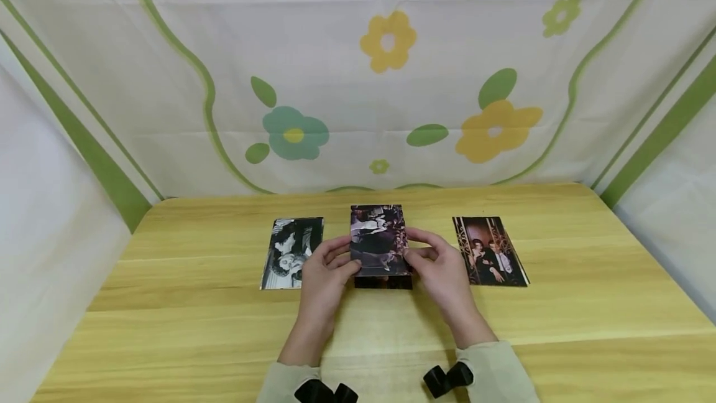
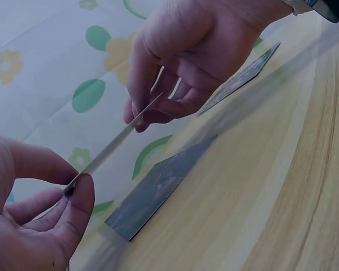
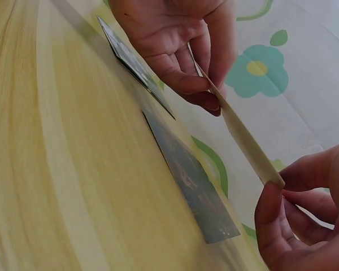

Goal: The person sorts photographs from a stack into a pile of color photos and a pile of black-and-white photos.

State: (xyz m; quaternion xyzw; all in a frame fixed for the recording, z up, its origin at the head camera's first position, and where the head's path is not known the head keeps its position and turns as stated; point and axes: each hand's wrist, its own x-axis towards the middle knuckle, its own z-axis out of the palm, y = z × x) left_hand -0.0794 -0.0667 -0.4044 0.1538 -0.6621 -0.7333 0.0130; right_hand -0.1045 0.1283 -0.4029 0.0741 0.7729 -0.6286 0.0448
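Between my two hands a dark photo card (image 1: 378, 240) is held above the table's middle. My left hand (image 1: 329, 275) pinches its left edge with thumb and fingers, and my right hand (image 1: 442, 272) pinches the right edge. Both wrist views show the held card (image 2: 116, 141) nearly edge-on, raised off the wood. Under it lies another dark photo card (image 3: 189, 180), mostly covered in the head view. To the left of my left hand is a black-and-white photo card (image 1: 288, 254). A color photo card (image 1: 489, 252) of two people lies right of my right hand.
The wooden table (image 1: 184, 328) meets a white cloth backdrop (image 1: 335, 48) with flower prints at its far edge. Cloth also hangs at the left and right sides. Black bows (image 1: 447, 379) sit near both sleeve cuffs.
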